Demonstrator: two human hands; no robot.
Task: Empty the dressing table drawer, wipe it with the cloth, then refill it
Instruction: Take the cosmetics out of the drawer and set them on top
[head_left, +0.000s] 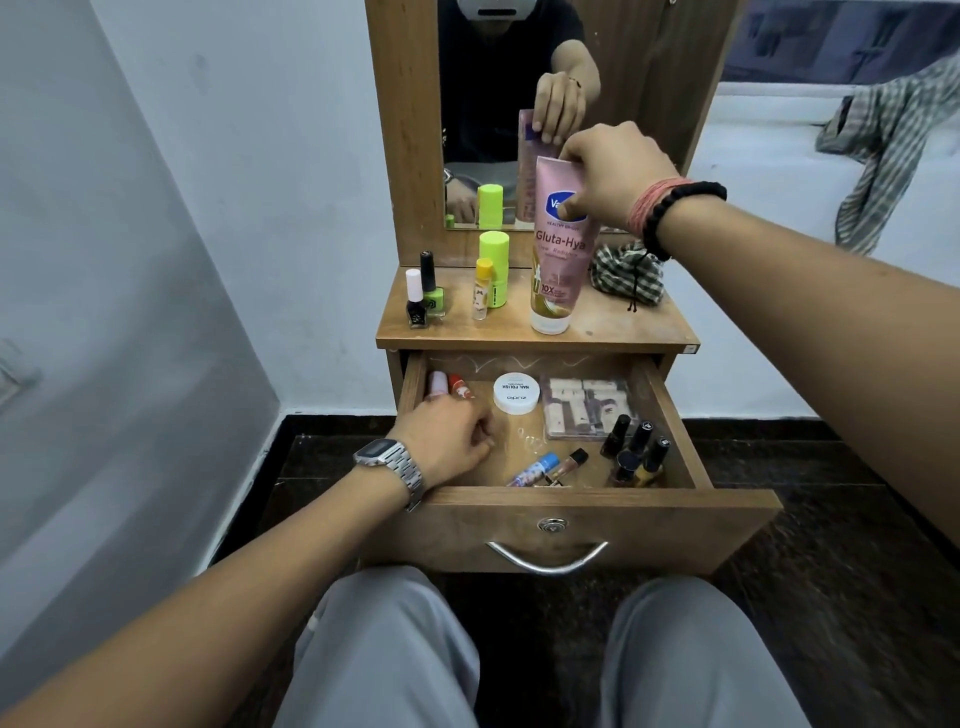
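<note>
a: head view. the right hand (610, 169) pinches the pink lotion tube (558, 249) near its crimped top, thumb on the front label, other fingers behind. tube stands cap-down on the dressing table top (623, 322). upright on the cap takes the least room, probably why it's held from above.

b: and the left?

a: the left hand (452, 439) is inside the open drawer (571, 512), left side, fingers curled inward. can't tell whether it's holding anything; the palm hides it. it sits just in front of two small bottles (447, 387) at the back-left corner, likely going for those.

b: drawer status?

a: far from empty. white nail polish remover tub (514, 393) at the back centre, clear packet of small items (584, 408) beside it to the right, dark nail polish bottles (636, 452) clustered at front right, two slim tubes (550, 467) lying flat near the front.

b: what's out already?

a: along the left of the top: black and green nail polishes (423, 299), a small yellow-capped vial (483, 291), a green stick (494, 265) behind it. grouped to one side, so the middle stays free.

b: cloth?

a: checked cloth (626, 273) bunched at the back right of the top, near the mirror (467, 104), just beside the tube. unused, within reach for the wipe.

b: stage?

a: judging by that, emptying, early to mid.
</note>
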